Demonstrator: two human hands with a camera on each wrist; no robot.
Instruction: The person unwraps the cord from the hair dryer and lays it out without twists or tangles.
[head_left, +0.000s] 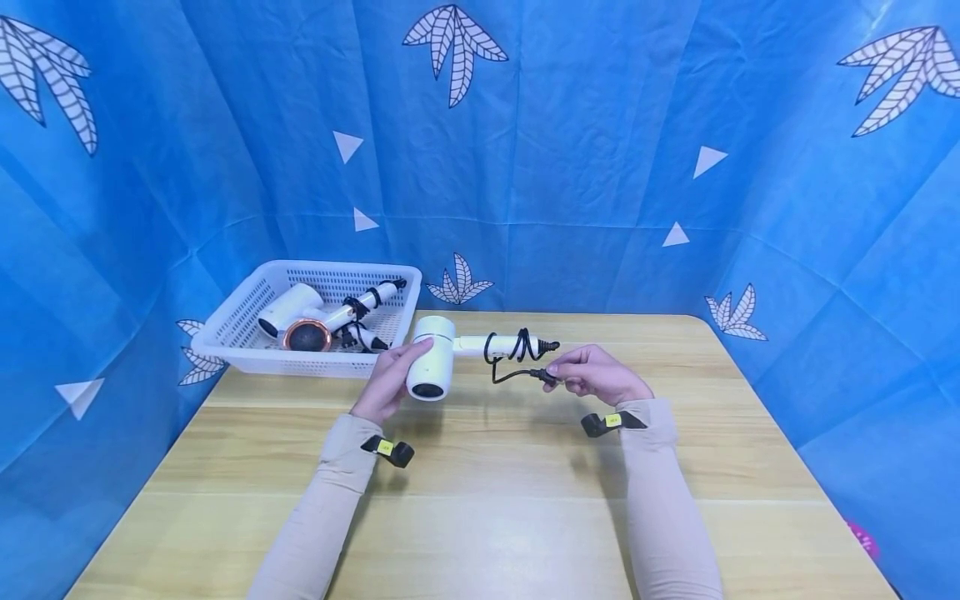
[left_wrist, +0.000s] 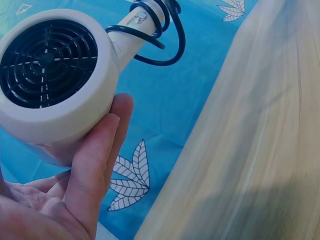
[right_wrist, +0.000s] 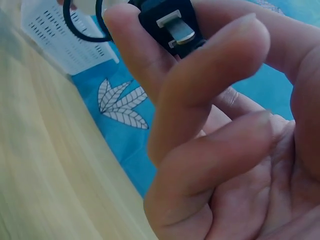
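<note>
Just right of the basket [head_left: 292,363], the left of the two hands [head_left: 386,379] grips a white hair dryer [head_left: 432,367] by its barrel, the handle pointing away from the basket with a black cord [head_left: 510,377] wound around it. Farther right of the basket, the right hand [head_left: 600,375] pinches the cord's plug [head_left: 545,377]. Inside the basket lies a copper-rimmed dryer [head_left: 308,337]; beneath the basket, a wooden worktop [head_left: 480,500]; behind it, blue leaf-patterned cloth [head_left: 585,150].

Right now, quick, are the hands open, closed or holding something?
Left hand: holding the white hair dryer by its thick head.
Right hand: pinching the black plug.
</note>
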